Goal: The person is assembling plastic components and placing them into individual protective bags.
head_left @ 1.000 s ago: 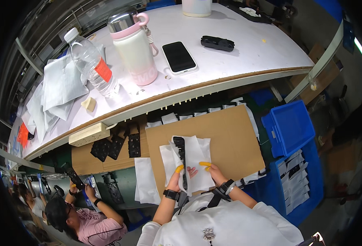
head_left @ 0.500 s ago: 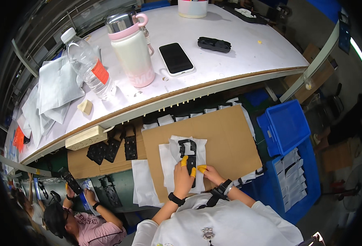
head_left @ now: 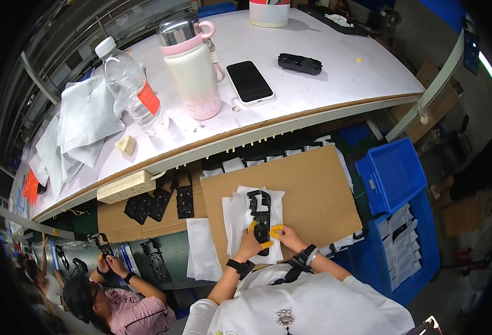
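Observation:
A black plastic frame, with an opening at its far end, lies on white pouch-like sheets over a cardboard sheet. My left hand grips its near part from the left, with yellow-covered fingertips at the near end and the left side. At the frame's right edge, my right hand has its yellow-covered fingers pinched together. Whatever may be between those fingertips is too small to make out.
Beyond the cardboard rises a white shelf with a tumbler, a plastic bottle and a phone. Black parts lie left; blue bins stand right. A co-worker handles a black part at lower left.
My left hand has slid slightly nearer along the frame, and its thumb now lies lower. The right fingers have closed in on the frame's edge. The view has shifted a little.

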